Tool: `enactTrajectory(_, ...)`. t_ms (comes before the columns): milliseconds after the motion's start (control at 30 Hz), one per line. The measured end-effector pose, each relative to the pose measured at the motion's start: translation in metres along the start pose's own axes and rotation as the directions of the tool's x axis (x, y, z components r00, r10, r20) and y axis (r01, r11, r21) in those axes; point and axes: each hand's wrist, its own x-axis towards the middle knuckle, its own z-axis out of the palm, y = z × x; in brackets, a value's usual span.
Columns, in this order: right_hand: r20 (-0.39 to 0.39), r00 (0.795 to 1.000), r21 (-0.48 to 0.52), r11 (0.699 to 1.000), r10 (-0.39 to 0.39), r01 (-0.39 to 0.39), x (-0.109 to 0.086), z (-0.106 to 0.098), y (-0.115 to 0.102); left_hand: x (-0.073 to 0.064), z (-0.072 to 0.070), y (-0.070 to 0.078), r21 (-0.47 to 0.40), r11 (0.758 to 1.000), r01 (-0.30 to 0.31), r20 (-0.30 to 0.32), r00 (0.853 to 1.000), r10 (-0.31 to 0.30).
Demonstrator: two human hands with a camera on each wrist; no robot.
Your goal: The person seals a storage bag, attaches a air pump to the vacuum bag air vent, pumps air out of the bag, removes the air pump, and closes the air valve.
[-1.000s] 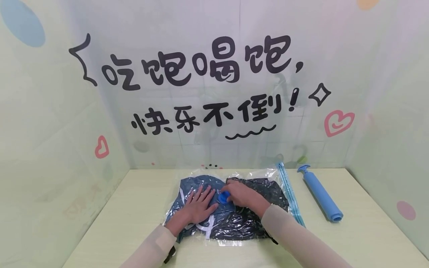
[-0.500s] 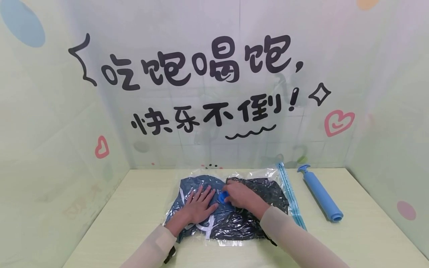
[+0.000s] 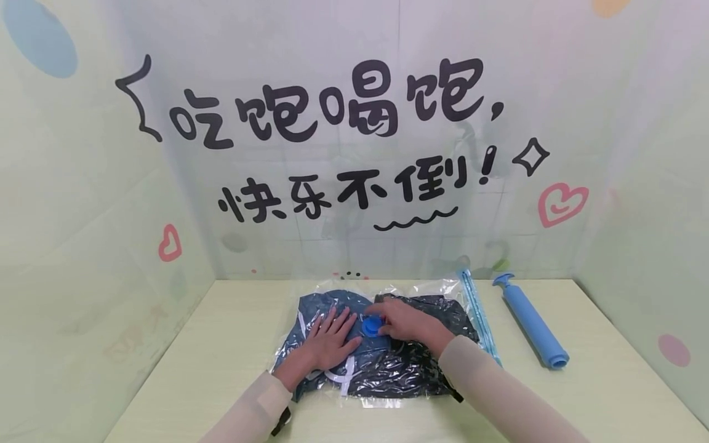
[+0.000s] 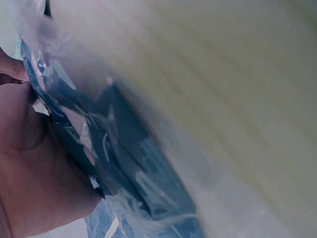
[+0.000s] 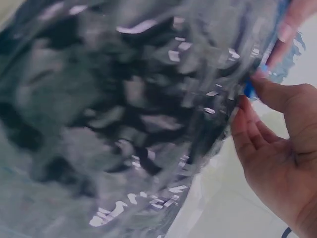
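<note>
A clear vacuum storage bag (image 3: 382, 403) lies flat on the table, holding blue clothing (image 3: 312, 306) on its left and dark clothing (image 3: 399, 372) on its right. My left hand (image 3: 330, 346) rests on the blue side with fingers spread and straight. Near the bag's centre is a round blue valve cap (image 3: 372, 326). My right hand (image 3: 407, 320) pinches this cap at its right edge; in the right wrist view the thumb (image 5: 272, 91) and curled fingers meet at the blue piece. The left wrist view shows the left palm (image 4: 44, 173) against the plastic.
A blue hand pump (image 3: 534, 326) lies on the table (image 3: 609, 381) to the right of the bag. A light blue zip strip (image 3: 480, 317) runs along the bag's right edge. Printed curtain walls (image 3: 354, 246) stand at the back and both sides.
My right hand has turned and shifted slightly right at the valve cap, so more of the cap shows. The left hand stays in place on the bag.
</note>
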Motion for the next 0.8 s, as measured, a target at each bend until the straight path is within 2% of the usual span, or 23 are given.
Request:
enactTrajectory(167,0.053,0.998,-0.034,0.999,-0.031,0.032,0.002,-0.006,-0.004,-0.001,-0.001,0.000,-0.002,1.000,-0.001,0.013,1.000,0.001)
enactTrajectory(400,0.017,1.000,-0.126,0.992,-0.025,0.027,0.008,0.003,-0.008,0.000,-0.001,0.001,-0.012,1.000,-0.006,0.013,1.000,0.007)
enactTrajectory(667,0.014,1.000,-0.163,0.987,0.013,-0.010,0.012,0.009,-0.006,0.001,0.003,-0.002,-0.009,1.000,-0.005,0.007,1.000,0.005)
enactTrajectory(800,0.003,1.000,-0.180,0.984,-0.005,0.006,0.012,0.009,-0.005,0.002,0.003,-0.003,0.003,1.000,-0.005,0.007,1.000,0.005)
